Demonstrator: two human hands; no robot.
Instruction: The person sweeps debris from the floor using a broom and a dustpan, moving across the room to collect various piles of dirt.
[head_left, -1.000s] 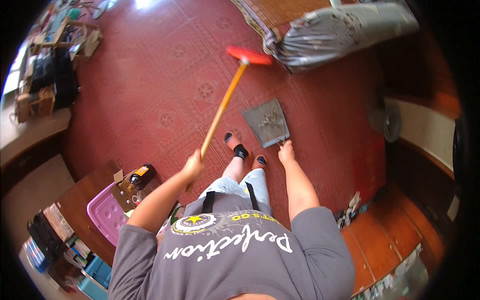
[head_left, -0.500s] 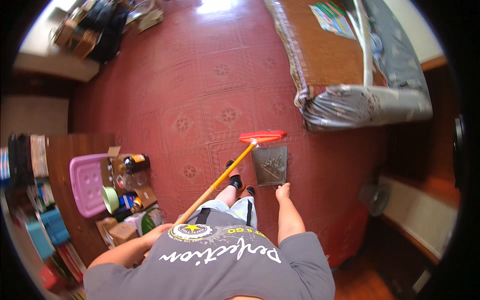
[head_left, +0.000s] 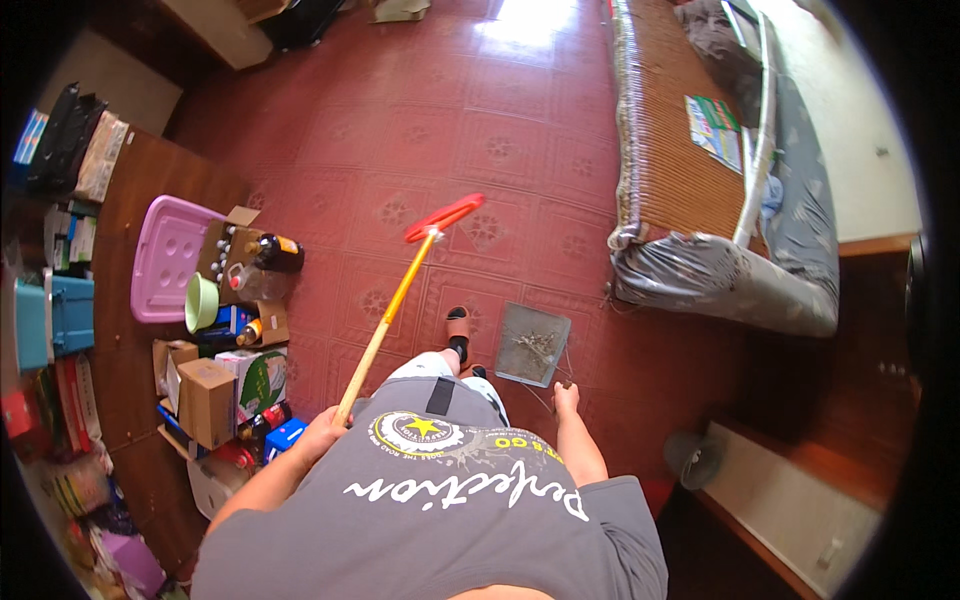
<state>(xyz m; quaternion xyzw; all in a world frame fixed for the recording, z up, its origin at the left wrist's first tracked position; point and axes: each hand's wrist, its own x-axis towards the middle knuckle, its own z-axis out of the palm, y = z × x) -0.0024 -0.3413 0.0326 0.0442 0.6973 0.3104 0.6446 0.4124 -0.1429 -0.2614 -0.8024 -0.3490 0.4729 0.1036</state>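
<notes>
My left hand (head_left: 326,432) is closed round the lower end of a yellow and wooden broom handle (head_left: 385,325). Its red broom head (head_left: 445,218) is ahead and left of the dustpan, apart from it; whether it touches the floor I cannot tell. At my right, a grey dustpan (head_left: 515,363) holds a heap of pale dust and scraps. My right hand (head_left: 566,400) is closed at the dustpan's near right, on its thin wire-like handle (head_left: 568,358), much of which is hard to make out. My feet in slippers (head_left: 458,328) stand just left of the dustpan.
Red patterned floor (head_left: 400,150) stretches ahead. A bed (head_left: 680,150) with a grey-wrapped end stands at the right. Along the left are a pink plastic lid (head_left: 170,262), bottles (head_left: 275,252), a light green bowl (head_left: 201,303) and cardboard boxes (head_left: 208,400). A round grey bin (head_left: 693,458) sits at the right.
The broom head has moved left and away from the dustpan's far edge, where it was before. The dustpan is still beside my right hand. My view has turned and shifted.
</notes>
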